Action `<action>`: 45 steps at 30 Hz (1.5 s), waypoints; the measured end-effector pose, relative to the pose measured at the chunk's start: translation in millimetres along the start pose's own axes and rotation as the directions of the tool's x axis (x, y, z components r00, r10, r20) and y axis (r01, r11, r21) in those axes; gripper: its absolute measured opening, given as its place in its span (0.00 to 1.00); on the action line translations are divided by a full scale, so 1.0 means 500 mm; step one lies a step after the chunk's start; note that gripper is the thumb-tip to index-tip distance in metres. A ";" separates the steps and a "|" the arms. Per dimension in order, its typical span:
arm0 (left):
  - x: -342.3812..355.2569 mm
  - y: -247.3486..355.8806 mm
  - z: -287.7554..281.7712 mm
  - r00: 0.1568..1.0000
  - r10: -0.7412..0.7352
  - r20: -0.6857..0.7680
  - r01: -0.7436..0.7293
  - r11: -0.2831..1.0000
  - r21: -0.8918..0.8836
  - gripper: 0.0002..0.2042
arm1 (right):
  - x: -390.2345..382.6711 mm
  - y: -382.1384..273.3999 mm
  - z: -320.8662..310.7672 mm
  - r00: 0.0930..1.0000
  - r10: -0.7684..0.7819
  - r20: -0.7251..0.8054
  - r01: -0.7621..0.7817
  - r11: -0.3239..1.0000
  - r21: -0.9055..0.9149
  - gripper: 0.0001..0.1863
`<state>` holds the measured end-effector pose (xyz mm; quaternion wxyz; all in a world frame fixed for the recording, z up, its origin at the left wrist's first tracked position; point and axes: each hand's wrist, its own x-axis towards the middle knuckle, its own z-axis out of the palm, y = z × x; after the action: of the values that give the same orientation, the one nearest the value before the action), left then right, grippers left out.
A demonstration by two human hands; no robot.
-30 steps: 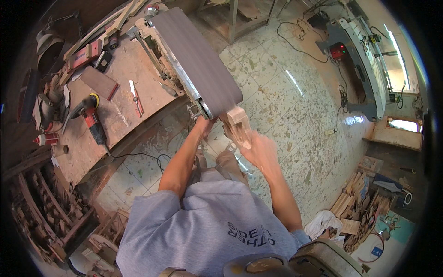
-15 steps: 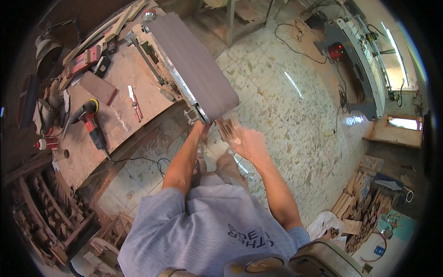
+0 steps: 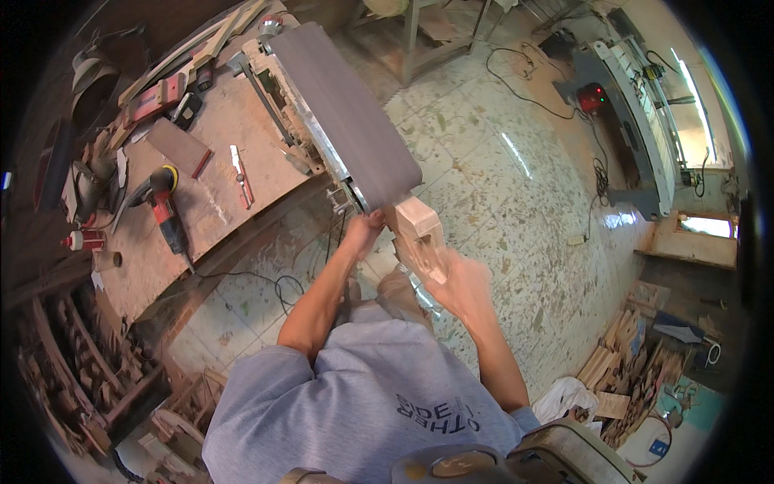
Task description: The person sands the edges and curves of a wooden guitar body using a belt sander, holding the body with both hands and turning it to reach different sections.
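A pale wooden piece [image 3: 418, 219] with block-like, angular parts is at the near end of the belt sander [image 3: 347, 113], a long machine with a wide brown belt. My right hand [image 3: 461, 284], smeared by motion, is closed around its near right part. My left hand [image 3: 367, 230] is curled at the piece's left side, just below the sander's near roller; its fingertips are partly hidden. Whether the wood touches the belt I cannot tell.
On the workbench [image 3: 214, 234] at left lie a red and black angle polisher [image 3: 167, 218], a red-handled cutter [image 3: 241, 177], a brown board [image 3: 179, 147] and a red bottle [image 3: 85, 239]. A grey machine [image 3: 637, 129] stands far right, with scrap wood [image 3: 617, 355] stacked nearer.
The wooden piece has turned, showing its pale, blocky face beside the roller. My right hand has moved right and nearer to me; my left hand shifted slightly right.
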<state>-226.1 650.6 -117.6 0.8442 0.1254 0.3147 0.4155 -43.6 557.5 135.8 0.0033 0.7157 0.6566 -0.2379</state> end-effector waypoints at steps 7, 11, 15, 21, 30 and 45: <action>-0.010 -0.009 -0.005 0.995 0.031 0.091 -0.030 1.000 -0.010 0.09 | 0.002 -0.036 -0.036 0.997 0.057 0.051 -0.052 0.995 -0.082 0.24; 0.027 0.010 -0.016 1.000 -0.017 -0.011 0.017 0.997 0.076 0.12 | 0.037 -0.009 0.009 0.999 -0.031 0.015 0.032 0.998 -0.062 0.22; 0.040 0.018 -0.008 0.995 0.041 -0.096 -0.036 0.998 0.057 0.19 | 0.068 -0.017 0.022 0.997 -0.080 0.007 0.080 0.994 -0.077 0.22; 0.094 -0.012 -0.086 0.990 0.054 -0.132 -0.064 0.995 -0.072 0.15 | 0.111 -0.017 0.052 0.991 -0.131 0.004 0.130 0.987 -0.090 0.21; 0.100 -0.042 -0.118 0.986 0.037 -0.164 -0.060 0.989 -0.133 0.14 | 0.100 0.033 0.103 0.999 -0.024 0.034 0.025 0.999 -0.036 0.24; -0.210 0.075 0.213 0.986 0.153 0.061 -0.164 0.945 0.283 0.36 | -0.234 0.130 0.056 0.925 -0.055 -0.375 0.108 0.987 0.122 0.26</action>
<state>-229.4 597.2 27.1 0.7866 0.2795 0.3445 0.4295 5.2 430.1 131.1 -0.1810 0.7182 0.6562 -0.1443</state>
